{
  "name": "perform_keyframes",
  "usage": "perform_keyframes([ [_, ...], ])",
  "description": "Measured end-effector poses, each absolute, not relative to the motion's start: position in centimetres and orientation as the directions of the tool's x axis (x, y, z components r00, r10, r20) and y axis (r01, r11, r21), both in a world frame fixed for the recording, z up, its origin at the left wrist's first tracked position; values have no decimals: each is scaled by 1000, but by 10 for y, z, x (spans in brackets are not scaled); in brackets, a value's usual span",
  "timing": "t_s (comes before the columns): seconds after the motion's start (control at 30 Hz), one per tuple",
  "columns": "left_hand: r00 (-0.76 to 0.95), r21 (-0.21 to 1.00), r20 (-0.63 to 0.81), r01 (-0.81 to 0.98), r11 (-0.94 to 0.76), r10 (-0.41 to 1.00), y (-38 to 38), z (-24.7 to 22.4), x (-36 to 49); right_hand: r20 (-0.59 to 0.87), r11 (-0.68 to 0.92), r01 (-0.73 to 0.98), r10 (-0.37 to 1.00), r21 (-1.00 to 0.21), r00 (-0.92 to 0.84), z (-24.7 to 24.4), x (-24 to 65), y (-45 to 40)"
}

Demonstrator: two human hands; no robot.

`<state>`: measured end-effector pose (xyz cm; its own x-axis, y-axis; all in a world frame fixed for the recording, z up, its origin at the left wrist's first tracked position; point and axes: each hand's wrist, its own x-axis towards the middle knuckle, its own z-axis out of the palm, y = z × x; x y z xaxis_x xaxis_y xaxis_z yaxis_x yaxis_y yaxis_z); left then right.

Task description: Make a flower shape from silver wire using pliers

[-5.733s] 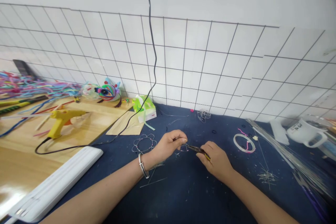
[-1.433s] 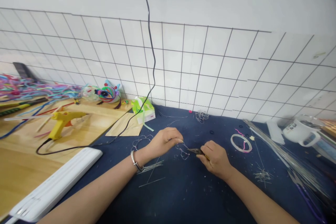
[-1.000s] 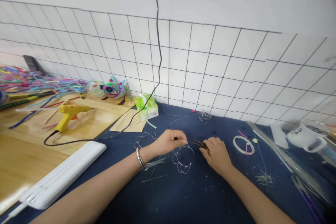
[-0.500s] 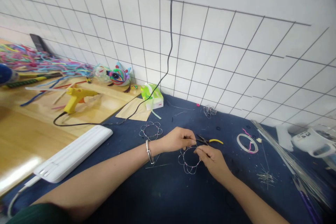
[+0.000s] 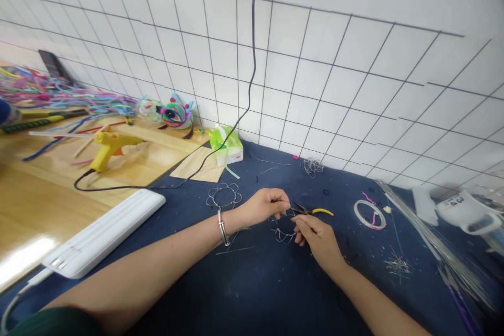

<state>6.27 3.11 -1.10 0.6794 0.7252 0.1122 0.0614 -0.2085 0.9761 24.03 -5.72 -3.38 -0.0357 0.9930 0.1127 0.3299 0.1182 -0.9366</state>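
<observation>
The pliers (image 5: 321, 212), earlier in the right hand (image 5: 317, 236), now lie just beyond both hands. The right hand's fingertips are now at the wire ring (image 5: 279, 230), close to the left hand (image 5: 268, 203). The ring looks flatter, and a green sleeve (image 5: 63, 322) has come into view.

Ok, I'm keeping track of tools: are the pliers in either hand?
No, the pliers lie on the dark blue surface just beyond the right hand.

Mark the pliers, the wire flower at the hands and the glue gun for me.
Pliers (image 5: 314, 212): head view, where the yellow handle starts.
Wire flower (image 5: 284, 234): head view, lower edge of its ring.
Glue gun (image 5: 107, 148): head view, where handle meets body.
</observation>
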Motion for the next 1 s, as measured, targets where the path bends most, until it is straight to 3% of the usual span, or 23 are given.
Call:
perform_keyframes([
  [0.3, 684, 946, 205, 45, -321, 700, 26, 1, 59, 178, 184, 340, 983, -922, -51, -34, 242, -55],
  [0.6, 763, 977, 161, -35, -208, 626, 32, -3, 59, 120, 108, 271, 992, -956, 27, -32, 244, -54],
  [1.0, 643, 959, 162, 75, -272, 749, 33, -19, 65, 106, 103, 252, 994, -962, -1, -32, 242, -55],
])
